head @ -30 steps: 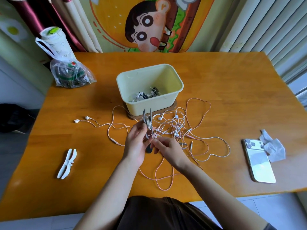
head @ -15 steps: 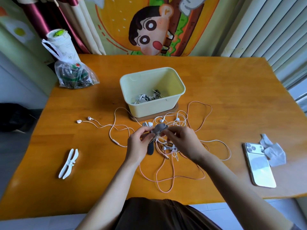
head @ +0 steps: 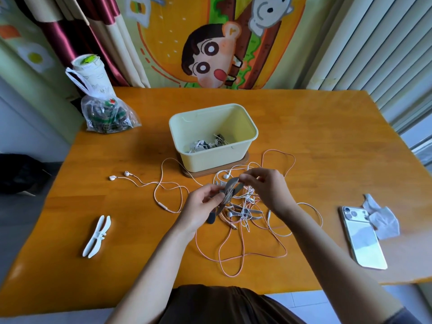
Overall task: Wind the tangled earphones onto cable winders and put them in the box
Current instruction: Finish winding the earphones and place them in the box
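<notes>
A grey cable winder with white cord wrapped on it hangs just above the table, in front of the pale yellow box. My left hand grips its lower end. My right hand pinches its upper tip. Under both hands lies a tangle of white and pink earphones, with more grey winders in it. One pink-corded pair trails off to the left. Several wound earphones lie inside the box. A spare white winder lies at the front left.
A phone and a crumpled white tissue lie at the right. A clear plastic bag with a paper cup stands at the back left corner. The box sits on a brown coaster. The table edge runs close to my body.
My right hand has risen from the winder's lower side to its upper tip. The winder has tipped from upright to slanted. The camera has tilted upward.
</notes>
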A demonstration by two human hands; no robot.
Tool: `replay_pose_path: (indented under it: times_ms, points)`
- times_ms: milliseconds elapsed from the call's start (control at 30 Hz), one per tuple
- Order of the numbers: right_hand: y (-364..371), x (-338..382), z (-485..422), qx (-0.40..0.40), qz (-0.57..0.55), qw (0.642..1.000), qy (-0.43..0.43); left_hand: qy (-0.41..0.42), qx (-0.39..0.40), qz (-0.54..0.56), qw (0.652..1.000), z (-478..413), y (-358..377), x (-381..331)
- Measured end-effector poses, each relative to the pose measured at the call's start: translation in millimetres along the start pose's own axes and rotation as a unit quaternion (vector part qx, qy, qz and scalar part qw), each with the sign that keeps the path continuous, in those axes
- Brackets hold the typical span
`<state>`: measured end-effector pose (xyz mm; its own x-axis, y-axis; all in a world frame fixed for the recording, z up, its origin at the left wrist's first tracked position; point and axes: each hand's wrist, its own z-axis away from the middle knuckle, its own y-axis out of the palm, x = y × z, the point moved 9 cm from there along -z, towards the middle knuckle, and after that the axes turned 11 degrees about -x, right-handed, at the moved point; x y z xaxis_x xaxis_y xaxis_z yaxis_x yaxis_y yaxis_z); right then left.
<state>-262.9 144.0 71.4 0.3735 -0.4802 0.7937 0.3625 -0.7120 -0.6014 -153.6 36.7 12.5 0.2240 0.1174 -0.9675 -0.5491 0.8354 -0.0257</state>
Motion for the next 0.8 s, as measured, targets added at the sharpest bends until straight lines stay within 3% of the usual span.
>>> replay_pose_path:
  times_ms: [267,467,700,800]
  points:
    - [17.7,-18.1,10.5,0.005,-0.084,0.995,0.049,-0.072,0.009,0.163,0.984,8.5,6.2,3.7]
    - [54.5,-24.4,36.5,0.13,-0.163,0.97,0.122,-0.111,-0.015,0.294,0.949,5.8,-0.7,-4.1]
    - [65.0,-9.2,43.5,0.114,-0.073,0.99,0.028,-0.15,-0.047,0.322,0.934,5.9,3.7,1.6]
    - [66.9,-1.4,51.7,0.126,-0.027,0.992,-0.008,-0.136,-0.116,0.294,0.939,5.4,-5.6,2.9]
